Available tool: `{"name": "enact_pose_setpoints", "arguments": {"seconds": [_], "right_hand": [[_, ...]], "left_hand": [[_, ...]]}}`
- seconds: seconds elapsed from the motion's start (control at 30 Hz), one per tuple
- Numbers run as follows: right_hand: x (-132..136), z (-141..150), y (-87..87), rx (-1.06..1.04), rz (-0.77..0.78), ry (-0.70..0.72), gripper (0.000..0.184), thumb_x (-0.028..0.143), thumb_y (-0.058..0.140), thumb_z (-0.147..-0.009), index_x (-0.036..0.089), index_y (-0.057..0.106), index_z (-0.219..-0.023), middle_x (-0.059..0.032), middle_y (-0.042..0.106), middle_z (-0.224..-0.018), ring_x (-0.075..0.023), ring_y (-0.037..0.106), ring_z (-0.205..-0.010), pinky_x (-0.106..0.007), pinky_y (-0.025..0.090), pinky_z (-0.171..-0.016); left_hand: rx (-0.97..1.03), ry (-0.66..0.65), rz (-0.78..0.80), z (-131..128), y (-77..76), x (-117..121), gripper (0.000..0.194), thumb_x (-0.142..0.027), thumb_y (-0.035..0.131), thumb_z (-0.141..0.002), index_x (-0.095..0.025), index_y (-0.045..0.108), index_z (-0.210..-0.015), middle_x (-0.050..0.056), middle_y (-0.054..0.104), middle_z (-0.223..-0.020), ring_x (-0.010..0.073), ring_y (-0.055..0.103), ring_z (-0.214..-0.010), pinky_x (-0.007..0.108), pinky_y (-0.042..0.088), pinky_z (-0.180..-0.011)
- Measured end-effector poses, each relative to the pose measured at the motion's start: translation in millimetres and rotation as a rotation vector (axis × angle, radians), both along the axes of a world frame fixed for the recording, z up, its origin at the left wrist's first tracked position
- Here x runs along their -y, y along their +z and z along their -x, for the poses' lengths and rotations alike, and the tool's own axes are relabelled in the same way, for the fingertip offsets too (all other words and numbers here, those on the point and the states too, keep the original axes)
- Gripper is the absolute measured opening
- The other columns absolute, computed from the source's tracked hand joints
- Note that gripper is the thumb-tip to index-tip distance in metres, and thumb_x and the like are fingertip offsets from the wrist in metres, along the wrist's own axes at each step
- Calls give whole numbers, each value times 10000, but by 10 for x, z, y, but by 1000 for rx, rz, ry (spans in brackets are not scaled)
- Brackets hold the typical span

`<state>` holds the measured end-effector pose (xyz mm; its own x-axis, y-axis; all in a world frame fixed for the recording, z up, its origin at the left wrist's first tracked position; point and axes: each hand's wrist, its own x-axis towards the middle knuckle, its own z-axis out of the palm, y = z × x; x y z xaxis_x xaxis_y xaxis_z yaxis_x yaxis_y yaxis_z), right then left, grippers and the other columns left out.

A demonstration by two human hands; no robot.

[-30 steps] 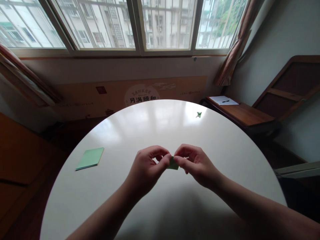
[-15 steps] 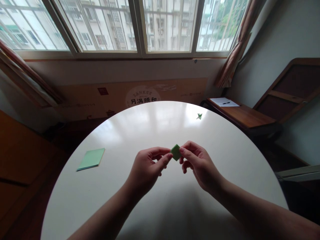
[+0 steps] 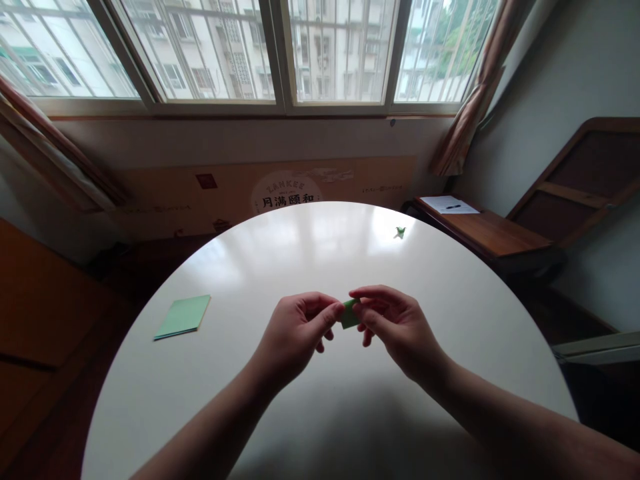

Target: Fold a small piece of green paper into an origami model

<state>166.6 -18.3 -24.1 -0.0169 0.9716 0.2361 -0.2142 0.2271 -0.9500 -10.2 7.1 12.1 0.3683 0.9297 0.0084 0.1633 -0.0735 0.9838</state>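
At the left of the white desk (image 3: 145, 400) we see a green paper stack (image 3: 183, 316), then our left hand (image 3: 296, 330) pinching a folded green paper (image 3: 349, 317) that sits between both hands, then our right hand (image 3: 395, 323), half-curled, thumb at the paper's edge, whether gripping we cannot tell, and, farther back, a tiny green figure (image 3: 401, 231).

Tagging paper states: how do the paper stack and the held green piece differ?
The paper stack lies on the table; the held piece is pinched in the left hand. The paper stack looks larger and paler; the held piece looks smaller and darker. Both show green.
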Motion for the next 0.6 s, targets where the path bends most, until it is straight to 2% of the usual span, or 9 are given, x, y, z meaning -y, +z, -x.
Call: {"name": "enact_pose_setpoints", "arguments": {"seconds": [0.17,0.37,0.6], "right_hand": [[3,0,9,-35,0,-36,160,293,770,-828,219,732,-965,-22,719,-771,-150,652,-638,-231,558,-462],[16,5,25,12,-12,-33,143,308,776,-824,207,711,-902,-18,694,-778,-152,645,-652,-227,551,-449],[34,8,16,37,-25,-3,197,301,767,-830,236,713,-1008,-24,716,-816,-159,657,-647,-248,548,-465]], "left_hand": [[-9,-18,26,-2,9,3,172,-296,752,-796,-137,766,-859,-17,630,-568,89,530,-485,155,449,-417],[-24,39,-12,-4,40,24,184,-306,704,-836,-131,760,-848,2,657,-594,90,529,-480,163,450,-412],[39,115,-80,-10,4,31,200,-315,738,-809,-135,733,-896,19,695,-627,108,558,-479,189,471,-410]]}}
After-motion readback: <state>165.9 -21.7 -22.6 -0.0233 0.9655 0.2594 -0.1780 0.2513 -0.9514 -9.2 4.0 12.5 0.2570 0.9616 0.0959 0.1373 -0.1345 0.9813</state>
